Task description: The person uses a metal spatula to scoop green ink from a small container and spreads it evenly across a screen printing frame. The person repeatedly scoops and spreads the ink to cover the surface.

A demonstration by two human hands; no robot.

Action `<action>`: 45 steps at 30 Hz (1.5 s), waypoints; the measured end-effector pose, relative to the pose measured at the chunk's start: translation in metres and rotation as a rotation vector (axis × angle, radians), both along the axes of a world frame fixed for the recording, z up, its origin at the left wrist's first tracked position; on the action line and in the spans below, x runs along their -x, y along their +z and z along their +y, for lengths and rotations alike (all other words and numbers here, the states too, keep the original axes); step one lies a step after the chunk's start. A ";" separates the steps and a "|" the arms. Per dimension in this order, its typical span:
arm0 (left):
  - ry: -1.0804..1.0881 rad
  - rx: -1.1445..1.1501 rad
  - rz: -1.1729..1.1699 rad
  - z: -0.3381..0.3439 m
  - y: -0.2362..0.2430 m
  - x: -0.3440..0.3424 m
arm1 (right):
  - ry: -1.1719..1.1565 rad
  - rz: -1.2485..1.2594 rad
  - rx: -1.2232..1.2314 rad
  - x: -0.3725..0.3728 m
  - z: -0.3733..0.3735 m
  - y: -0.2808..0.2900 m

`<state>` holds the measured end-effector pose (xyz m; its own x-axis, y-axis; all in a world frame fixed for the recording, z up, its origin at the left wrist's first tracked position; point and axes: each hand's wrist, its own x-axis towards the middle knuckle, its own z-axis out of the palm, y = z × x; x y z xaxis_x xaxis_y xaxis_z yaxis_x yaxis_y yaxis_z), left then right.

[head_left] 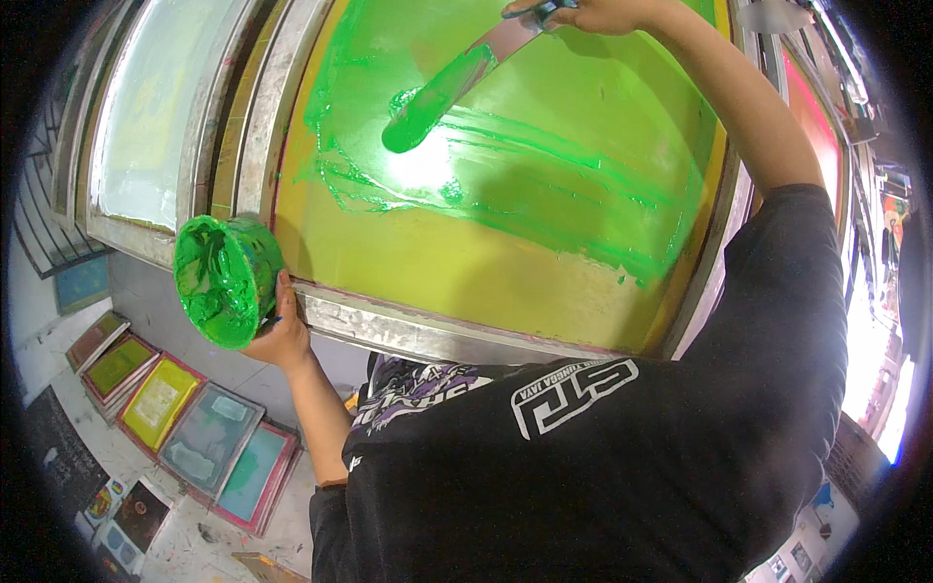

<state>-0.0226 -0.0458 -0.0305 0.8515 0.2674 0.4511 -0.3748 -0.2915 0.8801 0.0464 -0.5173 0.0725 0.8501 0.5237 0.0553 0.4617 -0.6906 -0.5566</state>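
1. While the right hand [593, 14] grips a spatula [457, 83] at the picture's top edge, the blade's ink-coated tip rests on the screen [486, 253].
2. Left hand [282, 335] clasps a tub [225, 280] of green ink, held just off the screen's metal frame [408, 335].
3. Green smears cross the yellow mesh, thickest around the blade.
4. Another screen [155, 107] stands to the left.
5. Smaller frames [185, 418] lie on the spattered floor [185, 544] below.

1. A screen-printing workshop: a large framed mesh screen [505, 243] smeared with green ink.
2. A tub of green ink [225, 282] beside it.
3. Smaller framed screens [185, 418] lie stacked on the floor.
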 end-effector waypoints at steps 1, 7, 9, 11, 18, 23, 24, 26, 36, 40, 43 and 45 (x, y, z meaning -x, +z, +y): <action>-0.008 0.030 -0.012 0.000 -0.001 -0.001 | 0.019 -0.010 0.019 0.004 0.005 0.003; 0.028 0.046 0.030 -0.007 0.007 0.002 | 0.160 -0.065 0.025 0.014 0.007 -0.004; 0.043 -0.009 0.058 -0.002 0.007 0.002 | 0.181 -0.047 0.033 0.016 0.006 -0.006; 0.036 -0.019 0.061 0.003 0.004 -0.004 | 0.160 -0.021 0.046 0.024 0.005 -0.002; 0.044 -0.064 0.054 0.009 0.005 -0.008 | 0.147 0.069 0.038 0.039 -0.010 -0.006; 0.037 -0.040 0.082 0.012 0.001 -0.013 | 0.065 0.085 0.207 0.060 -0.021 0.006; 0.025 -0.038 0.059 0.011 -0.001 -0.016 | 0.051 0.079 0.240 0.066 -0.024 0.009; 0.020 -0.030 0.024 0.016 -0.003 -0.014 | -0.028 0.231 0.336 0.075 -0.020 0.023; 0.052 -0.184 -0.100 0.011 -0.001 -0.016 | -0.362 0.569 0.187 0.098 -0.043 0.082; 0.066 -0.169 -0.132 0.004 0.002 -0.015 | -0.186 0.475 -0.008 0.094 0.016 0.099; 0.080 -0.160 -0.100 -0.004 0.011 -0.010 | -0.271 0.458 -0.164 0.094 0.054 0.086; 0.133 -0.213 -0.084 -0.002 0.009 -0.006 | -0.269 0.546 -0.254 0.091 0.080 0.080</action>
